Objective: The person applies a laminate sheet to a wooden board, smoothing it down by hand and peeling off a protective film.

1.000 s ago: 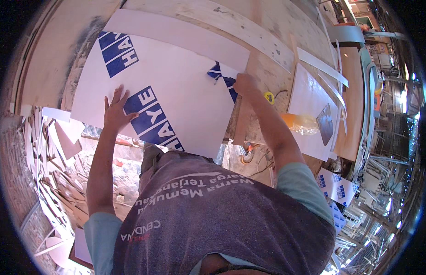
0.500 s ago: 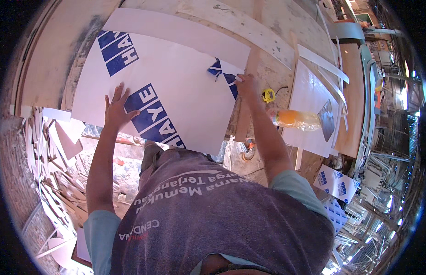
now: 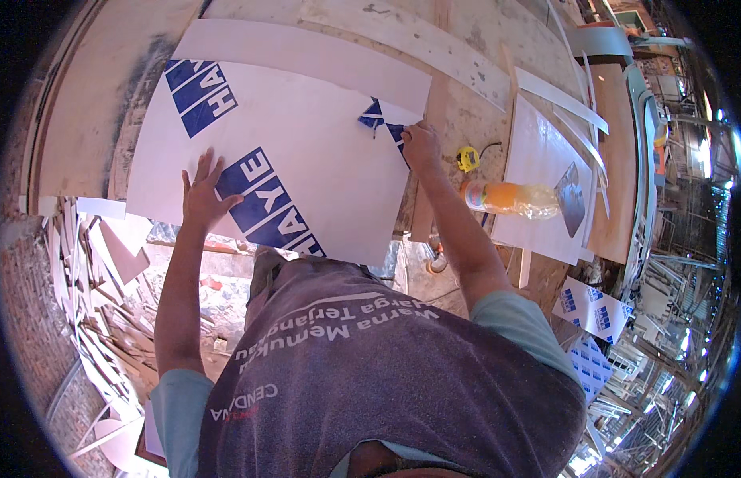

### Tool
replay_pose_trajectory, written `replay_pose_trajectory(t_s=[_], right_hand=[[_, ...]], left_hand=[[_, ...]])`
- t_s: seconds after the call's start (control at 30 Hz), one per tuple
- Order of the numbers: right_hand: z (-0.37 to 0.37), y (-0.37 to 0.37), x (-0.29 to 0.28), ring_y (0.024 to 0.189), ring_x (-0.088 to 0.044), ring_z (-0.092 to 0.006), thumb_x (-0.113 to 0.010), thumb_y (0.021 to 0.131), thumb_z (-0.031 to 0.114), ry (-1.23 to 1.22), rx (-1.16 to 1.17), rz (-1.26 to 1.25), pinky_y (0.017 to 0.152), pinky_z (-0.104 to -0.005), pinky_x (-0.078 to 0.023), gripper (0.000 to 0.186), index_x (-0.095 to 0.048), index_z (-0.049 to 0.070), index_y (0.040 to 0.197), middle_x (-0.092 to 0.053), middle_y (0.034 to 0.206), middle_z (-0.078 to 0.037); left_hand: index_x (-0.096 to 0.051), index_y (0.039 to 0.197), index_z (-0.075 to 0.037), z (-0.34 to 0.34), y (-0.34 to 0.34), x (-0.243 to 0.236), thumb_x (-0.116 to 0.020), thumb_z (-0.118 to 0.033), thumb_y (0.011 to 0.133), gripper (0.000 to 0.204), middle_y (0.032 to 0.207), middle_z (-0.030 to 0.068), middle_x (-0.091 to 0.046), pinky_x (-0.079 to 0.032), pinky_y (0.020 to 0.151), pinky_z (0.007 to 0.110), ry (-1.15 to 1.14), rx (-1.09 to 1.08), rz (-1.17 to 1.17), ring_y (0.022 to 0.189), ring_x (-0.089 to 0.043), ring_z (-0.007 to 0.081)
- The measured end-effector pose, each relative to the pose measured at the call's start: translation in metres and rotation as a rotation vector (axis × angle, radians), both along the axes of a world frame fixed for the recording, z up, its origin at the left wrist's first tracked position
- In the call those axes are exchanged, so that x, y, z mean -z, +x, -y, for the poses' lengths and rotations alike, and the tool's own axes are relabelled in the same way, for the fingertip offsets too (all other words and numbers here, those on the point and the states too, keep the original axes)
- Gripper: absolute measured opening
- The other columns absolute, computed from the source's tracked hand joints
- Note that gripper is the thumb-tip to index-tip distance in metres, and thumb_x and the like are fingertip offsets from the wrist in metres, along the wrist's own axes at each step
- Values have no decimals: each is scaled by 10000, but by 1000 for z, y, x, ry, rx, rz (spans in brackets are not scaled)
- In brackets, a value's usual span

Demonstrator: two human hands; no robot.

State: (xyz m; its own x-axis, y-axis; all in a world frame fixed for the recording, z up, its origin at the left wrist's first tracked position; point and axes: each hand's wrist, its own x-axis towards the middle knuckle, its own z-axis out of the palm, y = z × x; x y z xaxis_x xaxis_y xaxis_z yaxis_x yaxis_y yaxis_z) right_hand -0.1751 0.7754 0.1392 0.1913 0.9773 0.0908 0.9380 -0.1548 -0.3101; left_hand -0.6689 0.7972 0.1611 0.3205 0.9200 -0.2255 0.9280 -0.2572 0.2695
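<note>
A large white sheet (image 3: 323, 135) with dark blue printed blocks lies on the workbench in front of me. My left hand (image 3: 205, 191) rests on its left part, palm down and fingers spread. At the right edge, my right hand (image 3: 422, 147) is closed, its fingertips bent inward; what they pinch is hidden. Beside those fingers is a broken blue patch (image 3: 372, 118) with ragged edges. A paler board (image 3: 307, 52) sticks out from beneath the sheet along its far side.
Right of my right hand are a yellow tape measure (image 3: 468, 159) and a clear bottle of orange drink (image 3: 506, 197) lying on its side. Beyond them sit a white panel (image 3: 538, 159) and thin white strips (image 3: 562, 99). Offcuts (image 3: 88, 295) pile up at the lower left.
My right hand has shifted slightly left and turned, its fingers more tucked in. The left hand keeps its place on the sheet. The view has tilted a little.
</note>
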Motion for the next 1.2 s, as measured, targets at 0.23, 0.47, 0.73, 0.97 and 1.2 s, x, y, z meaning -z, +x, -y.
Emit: replay_pose_trajectory(t_s=[0.23,0.47,0.73,0.97,1.2], right_hand=[[-14,-32,-25,946,-680,-330,-790,814,330,-97,115,-175,861,-429,-535,409,-715,2,1047,-687,993,-175],[-54,-75,8,949,-660,-381,-739,836,320,87,270,0,836,-504,-522,362,-674,35,1049,-681,978,-217],[-59,-56,24,957,-693,-354,-701,857,217,28,305,-130,840,-464,-526,234,-737,27,988,-726,962,-203],[-51,-76,33,861,-662,-402,-630,930,165,280,300,-164,776,-517,-505,159,-630,41,1030,-678,917,-195],[-73,-102,28,910,-643,-423,-563,960,123,266,597,-366,796,-547,-476,105,-514,44,1010,-654,957,-223]], left_hand=[[-407,1531,-168,0,2,-4,-855,-499,666,1028,1667,34,-196,-89,1228,581,-36,-12,-39,1536,-181,209],[-420,1518,-123,-2,-2,0,-831,-538,672,1028,1671,60,-178,-105,1204,630,1,29,2,1539,-166,260],[-448,1500,-120,-2,2,-6,-852,-503,665,1004,1652,95,-229,-117,1217,588,-3,18,3,1529,-206,260],[-462,1482,-98,-3,0,-8,-848,-486,676,975,1641,122,-249,-138,1210,595,30,30,58,1522,-226,282],[-441,1495,-87,-6,-2,-9,-822,-509,708,970,1646,121,-230,-143,1215,571,-3,36,31,1529,-204,272]])
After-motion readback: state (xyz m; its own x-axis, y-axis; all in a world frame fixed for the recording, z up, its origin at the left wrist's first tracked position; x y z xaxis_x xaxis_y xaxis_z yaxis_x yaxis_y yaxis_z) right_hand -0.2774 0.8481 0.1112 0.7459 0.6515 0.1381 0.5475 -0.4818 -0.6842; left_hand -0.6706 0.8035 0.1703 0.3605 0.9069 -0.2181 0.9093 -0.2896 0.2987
